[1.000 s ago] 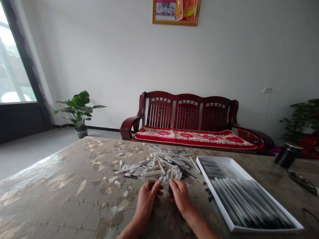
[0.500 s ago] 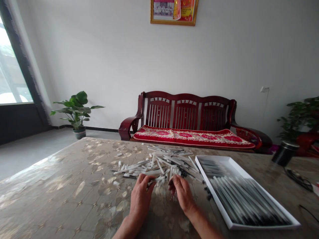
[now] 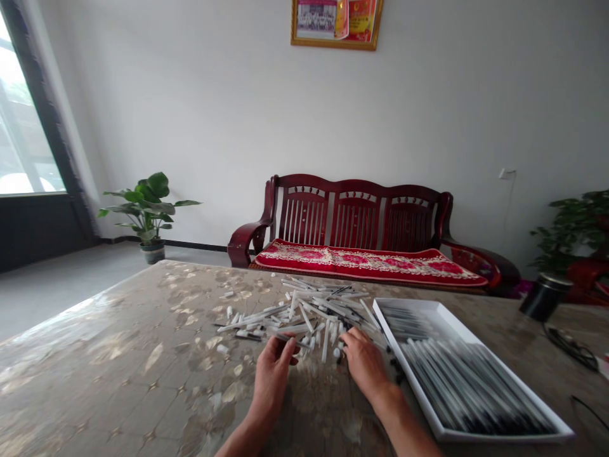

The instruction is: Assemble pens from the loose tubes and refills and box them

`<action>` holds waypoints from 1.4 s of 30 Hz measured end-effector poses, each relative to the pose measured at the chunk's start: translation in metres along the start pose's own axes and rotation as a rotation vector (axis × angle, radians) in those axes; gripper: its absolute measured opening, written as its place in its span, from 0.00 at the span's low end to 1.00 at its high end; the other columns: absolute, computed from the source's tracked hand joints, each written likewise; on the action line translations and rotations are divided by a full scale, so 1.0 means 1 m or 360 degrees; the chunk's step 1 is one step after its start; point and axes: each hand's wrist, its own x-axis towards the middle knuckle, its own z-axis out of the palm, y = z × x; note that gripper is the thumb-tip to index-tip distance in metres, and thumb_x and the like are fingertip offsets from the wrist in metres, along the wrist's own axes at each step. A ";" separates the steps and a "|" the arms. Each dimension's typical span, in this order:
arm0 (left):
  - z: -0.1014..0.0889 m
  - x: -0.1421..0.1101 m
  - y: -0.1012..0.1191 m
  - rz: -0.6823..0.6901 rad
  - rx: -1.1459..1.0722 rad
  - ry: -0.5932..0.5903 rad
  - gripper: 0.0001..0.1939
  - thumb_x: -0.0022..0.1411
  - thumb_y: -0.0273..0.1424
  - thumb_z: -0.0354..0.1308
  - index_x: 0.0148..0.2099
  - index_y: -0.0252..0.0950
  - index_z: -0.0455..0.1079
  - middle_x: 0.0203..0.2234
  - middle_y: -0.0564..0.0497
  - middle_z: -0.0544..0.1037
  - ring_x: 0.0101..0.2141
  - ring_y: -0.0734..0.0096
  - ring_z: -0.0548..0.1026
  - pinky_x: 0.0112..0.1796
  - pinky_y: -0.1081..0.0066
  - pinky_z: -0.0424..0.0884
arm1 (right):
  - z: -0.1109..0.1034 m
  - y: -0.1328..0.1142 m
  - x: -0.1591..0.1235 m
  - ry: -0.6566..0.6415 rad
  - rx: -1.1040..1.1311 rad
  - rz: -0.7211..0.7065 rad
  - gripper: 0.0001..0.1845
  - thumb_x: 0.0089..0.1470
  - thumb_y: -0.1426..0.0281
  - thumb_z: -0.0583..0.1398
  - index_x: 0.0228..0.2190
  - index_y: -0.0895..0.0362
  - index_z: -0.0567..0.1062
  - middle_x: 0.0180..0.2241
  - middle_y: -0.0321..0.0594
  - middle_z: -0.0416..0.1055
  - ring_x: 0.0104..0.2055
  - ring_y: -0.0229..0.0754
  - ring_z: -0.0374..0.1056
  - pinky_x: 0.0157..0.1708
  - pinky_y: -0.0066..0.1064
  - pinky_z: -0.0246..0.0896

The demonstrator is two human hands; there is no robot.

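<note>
Now the right hand [image 3: 364,365] has slid away from the left, lying open by the white tray [image 3: 406,368], while the left hand [image 3: 271,374] pinches a white tube [image 3: 285,337] at the pile of plastic tubes [image 3: 304,311].

table [image 3: 95,374]: pen parts [image 3: 304,311] centre | tray [image 3: 457,368] right of them | settee [image 3: 354,219] behind table

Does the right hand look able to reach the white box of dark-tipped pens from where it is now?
Probably yes. The right hand is close to the rim of the white box; only small black pieces lie between them, nothing tall.
</note>
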 end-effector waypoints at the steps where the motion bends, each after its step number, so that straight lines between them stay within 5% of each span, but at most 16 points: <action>1: 0.000 0.000 -0.001 -0.0025 -0.0018 -0.0007 0.21 0.48 0.48 0.65 0.35 0.35 0.75 0.24 0.51 0.77 0.26 0.68 0.73 0.27 0.72 0.69 | -0.001 0.000 0.000 -0.0001 -0.0037 -0.0002 0.12 0.55 0.79 0.58 0.36 0.52 0.78 0.40 0.39 0.74 0.46 0.45 0.70 0.42 0.30 0.62; 12: 0.003 0.000 0.001 -0.0440 -0.0430 0.0046 0.23 0.38 0.44 0.73 0.32 0.34 0.74 0.25 0.52 0.79 0.28 0.71 0.77 0.30 0.74 0.73 | 0.000 -0.001 0.001 0.0073 -0.0114 -0.0106 0.14 0.57 0.80 0.54 0.35 0.52 0.76 0.37 0.41 0.74 0.43 0.46 0.70 0.40 0.32 0.64; 17: 0.004 0.000 0.002 -0.0544 -0.0648 0.0067 0.19 0.39 0.36 0.75 0.31 0.34 0.74 0.25 0.52 0.80 0.30 0.69 0.80 0.32 0.74 0.76 | 0.012 -0.005 0.006 0.0425 0.1041 0.0174 0.07 0.58 0.69 0.54 0.37 0.54 0.70 0.37 0.43 0.73 0.38 0.45 0.73 0.35 0.33 0.68; 20: 0.005 -0.001 0.001 -0.0585 -0.0702 0.0075 0.16 0.42 0.31 0.75 0.31 0.34 0.73 0.24 0.52 0.81 0.30 0.69 0.81 0.33 0.74 0.76 | 0.012 -0.022 0.006 0.0326 0.1812 0.0337 0.14 0.53 0.57 0.59 0.35 0.54 0.68 0.32 0.40 0.73 0.30 0.44 0.73 0.26 0.33 0.69; 23: 0.005 -0.001 0.001 -0.0600 -0.0742 0.0084 0.14 0.43 0.30 0.74 0.32 0.34 0.73 0.24 0.52 0.81 0.30 0.69 0.81 0.33 0.74 0.77 | 0.004 -0.041 0.003 0.0263 0.2130 0.0409 0.19 0.46 0.55 0.64 0.34 0.54 0.69 0.30 0.38 0.73 0.29 0.43 0.73 0.26 0.32 0.70; 42: 0.006 -0.002 0.000 -0.0598 -0.0770 0.0027 0.14 0.44 0.30 0.74 0.31 0.33 0.74 0.24 0.51 0.81 0.29 0.71 0.81 0.33 0.76 0.77 | 0.007 -0.048 -0.004 0.0178 0.2133 0.0402 0.15 0.45 0.58 0.66 0.32 0.54 0.76 0.30 0.39 0.75 0.28 0.44 0.72 0.28 0.34 0.70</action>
